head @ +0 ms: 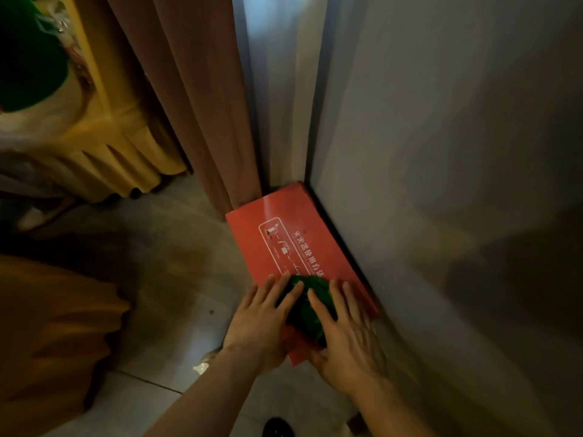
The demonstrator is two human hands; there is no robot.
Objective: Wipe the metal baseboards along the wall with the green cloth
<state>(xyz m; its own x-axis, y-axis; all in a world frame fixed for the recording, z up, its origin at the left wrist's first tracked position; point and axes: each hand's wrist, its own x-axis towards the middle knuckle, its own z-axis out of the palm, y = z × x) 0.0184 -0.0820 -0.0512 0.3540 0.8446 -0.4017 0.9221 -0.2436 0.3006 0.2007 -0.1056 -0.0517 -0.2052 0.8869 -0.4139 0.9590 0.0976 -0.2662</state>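
The green cloth (307,305) lies bunched on the near end of a red box (290,238) that stands on the floor against the grey wall (441,184). My left hand (262,323) rests flat on the cloth's left side, fingers spread. My right hand (347,339) presses flat on its right side, fingers apart. Both palms cover part of the cloth. The dark strip (339,234) where the wall meets the floor runs just behind the box; most of it is hidden by the box and my hands.
A brown curtain (189,105) hangs at the box's far left corner. Yellow pleated fabric (104,152) drapes at the left, more yellow cloth (53,326) lies nearer. Grey floor tiles (176,263) spread left of the box. A dark shoe tip (277,428) shows at the bottom.
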